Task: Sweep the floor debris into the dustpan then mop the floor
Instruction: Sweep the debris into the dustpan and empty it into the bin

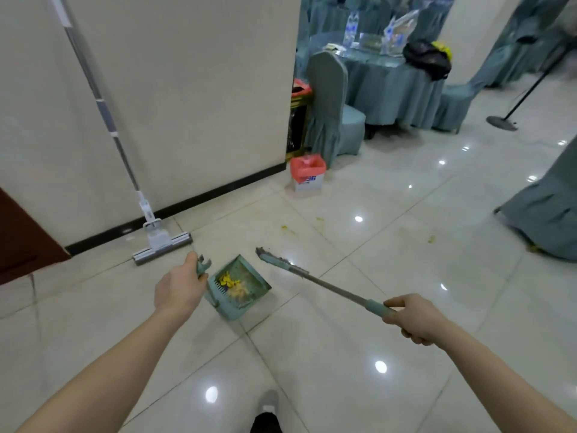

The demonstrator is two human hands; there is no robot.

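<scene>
Both hands busy. My left hand (179, 287) is wrapped around the top of the dustpan handle (202, 267); the teal dustpan (239, 287) hangs low over the tiled floor (312, 354), can't tell if its base touches. Inside the pan: yellow scraps (229, 280) plus paler bits (239, 292), piled near the comb teeth at the back. My right hand (415, 320) grips the teal sleeve at the end of the broom pole (331, 287), fingers curled tight around it; the pole runs up-left to the broom head (273, 259), which sits just beside the pan's open side, bristles grey with dust. Yellowish stains (288, 229) are on the tiles beyond the broom, more (431, 239) further right. Sponge mop (162, 245) stands with its head on the floor and its pole leaning against the white wall (187, 104), well left of the pan. Small bin with a red liner (307, 176) stands at the wall corner, contents not visible. Behind it a covered chair (327, 101) and a round table (390, 76) in teal cloth carrying water bottles (351, 26) and a black bag (427, 57).
</scene>
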